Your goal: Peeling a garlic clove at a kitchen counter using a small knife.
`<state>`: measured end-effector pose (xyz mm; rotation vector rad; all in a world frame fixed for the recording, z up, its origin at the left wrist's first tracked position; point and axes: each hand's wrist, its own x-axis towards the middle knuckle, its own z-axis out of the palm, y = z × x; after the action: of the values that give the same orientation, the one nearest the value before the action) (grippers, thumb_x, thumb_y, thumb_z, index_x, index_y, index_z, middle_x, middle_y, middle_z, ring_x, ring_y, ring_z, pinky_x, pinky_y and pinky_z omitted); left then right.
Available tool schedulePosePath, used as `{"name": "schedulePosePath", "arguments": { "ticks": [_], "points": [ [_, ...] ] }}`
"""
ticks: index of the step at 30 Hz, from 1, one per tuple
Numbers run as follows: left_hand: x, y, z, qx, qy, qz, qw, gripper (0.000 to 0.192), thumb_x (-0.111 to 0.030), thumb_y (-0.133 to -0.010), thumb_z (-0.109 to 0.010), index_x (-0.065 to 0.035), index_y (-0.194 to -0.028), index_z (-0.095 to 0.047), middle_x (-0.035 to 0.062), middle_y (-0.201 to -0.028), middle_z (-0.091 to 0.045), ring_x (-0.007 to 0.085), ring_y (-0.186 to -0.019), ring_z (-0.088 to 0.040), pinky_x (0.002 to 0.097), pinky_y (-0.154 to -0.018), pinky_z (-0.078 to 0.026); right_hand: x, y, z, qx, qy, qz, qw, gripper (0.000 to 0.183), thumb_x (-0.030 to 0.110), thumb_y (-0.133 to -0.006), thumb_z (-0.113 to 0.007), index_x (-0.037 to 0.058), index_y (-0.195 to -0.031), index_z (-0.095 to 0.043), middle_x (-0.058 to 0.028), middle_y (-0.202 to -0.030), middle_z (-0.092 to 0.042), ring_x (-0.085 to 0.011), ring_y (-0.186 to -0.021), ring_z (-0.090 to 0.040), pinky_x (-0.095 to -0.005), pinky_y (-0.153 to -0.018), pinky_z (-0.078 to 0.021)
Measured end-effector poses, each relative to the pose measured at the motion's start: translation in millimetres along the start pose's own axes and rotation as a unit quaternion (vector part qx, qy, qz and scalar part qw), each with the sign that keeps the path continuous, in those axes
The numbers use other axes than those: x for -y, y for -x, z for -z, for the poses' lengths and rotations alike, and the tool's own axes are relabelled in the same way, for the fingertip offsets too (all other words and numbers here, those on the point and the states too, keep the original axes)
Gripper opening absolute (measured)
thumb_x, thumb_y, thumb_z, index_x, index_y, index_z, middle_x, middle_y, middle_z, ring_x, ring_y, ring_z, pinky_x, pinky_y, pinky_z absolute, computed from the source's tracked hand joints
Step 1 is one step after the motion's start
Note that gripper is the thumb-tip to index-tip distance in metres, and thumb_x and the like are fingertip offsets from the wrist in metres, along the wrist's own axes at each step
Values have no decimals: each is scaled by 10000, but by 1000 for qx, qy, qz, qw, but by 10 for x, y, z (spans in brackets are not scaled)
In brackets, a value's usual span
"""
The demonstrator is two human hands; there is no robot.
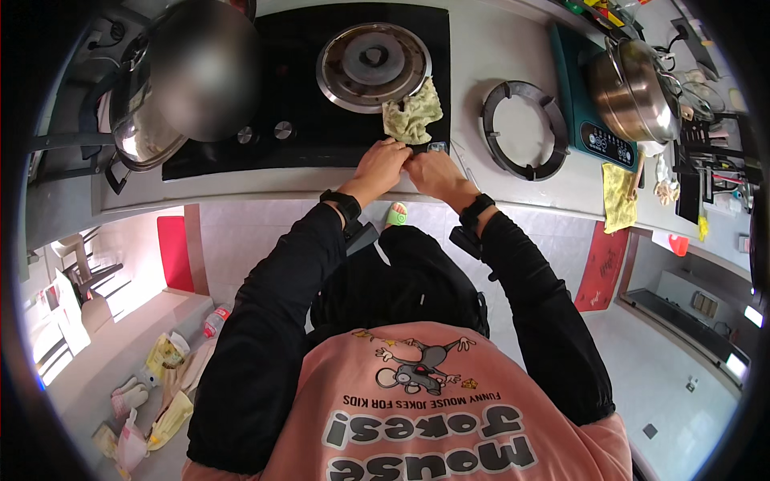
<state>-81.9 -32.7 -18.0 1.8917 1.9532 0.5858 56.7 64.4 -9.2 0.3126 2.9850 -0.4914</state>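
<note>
My left hand (382, 165) and my right hand (436, 171) meet at the front edge of the black glass cooktop (289, 156). Their fingertips touch or nearly touch, and a small dark thing between them is mostly hidden, so whether either hand holds it cannot be told. Just beyond the fingers lies a crumpled, stained pale-yellow cloth (415, 114). It overlaps the lower right rim of a round, brown-stained metal burner plate (374, 67). A small shiny piece (438, 147) rests at the cooktop's corner beside my right hand. Two metal control knobs (283, 130) are on the left.
A black ring-shaped pan support (524, 131) lies on the counter at right. Beyond it, a steel pot (631, 90) stands on a green induction cooker (577, 108). A yellow cloth (619, 198) hangs over the counter edge. A large lidded steel pan (141, 135) is at left, partly blurred.
</note>
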Motion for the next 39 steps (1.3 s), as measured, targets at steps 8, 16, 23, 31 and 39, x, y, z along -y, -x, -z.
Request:
{"name": "schedulePosePath", "arguments": {
  "ticks": [8, 16, 23, 31, 39],
  "points": [
    [3, -11, 16, 11, -14, -16, 1000, 116, -32, -760, -579, -51, -864, -627, 92, -942, -641, 271, -997, -586, 375, -899, -453, -14, 5, -45, -6, -32, -9, 999, 167, 113, -799, -544, 71, -853, -697, -166, -702, -655, -362, -639, -643, -459, -594, -516],
    [57, -24, 12, 20, -12, -37, 999, 131, -29, -756, -581, -28, -879, -624, 113, -917, -632, 294, -982, -586, 385, -877, -455, 18, 23, -106, -25, -26, -29, 999, 179, 105, -798, -532, 78, -855, -700, -161, -704, -659, -362, -631, -645, -461, -590, -520],
    [51, 8, 145, 37, 109, -16, 993, 159, -38, -783, -621, -17, -938, -591, 109, -935, -605, 298, -980, -571, 400, -855, -452, -105, 192, -100, -50, -88, -45, 994, 207, 240, -859, -568, 56, -913, -647, -145, -754, -672, -352, -695, -659, -462, -644, -523],
    [-33, -49, 185, 50, -101, -74, 991, 290, -193, -792, -694, -58, -1018, -572, 82, -1009, -588, 284, -1027, -571, 391, -874, -482, -27, 239, 108, -10, -8, -141, 990, 431, 488, -757, -694, 72, -862, -652, -120, -742, -679, -314, -689, -674, -418, -622, -520],
    [65, -121, 151, 112, -94, -93, 985, 263, -269, -854, -630, -52, -1001, -620, 90, -979, -607, 266, -1038, -579, 393, -884, -479, 1, 55, 165, 39, 69, -80, 994, 275, 331, -851, -602, 78, -797, -695, -89, -749, -686, -268, -713, -682, -392, -632, -524]
  ]
}}
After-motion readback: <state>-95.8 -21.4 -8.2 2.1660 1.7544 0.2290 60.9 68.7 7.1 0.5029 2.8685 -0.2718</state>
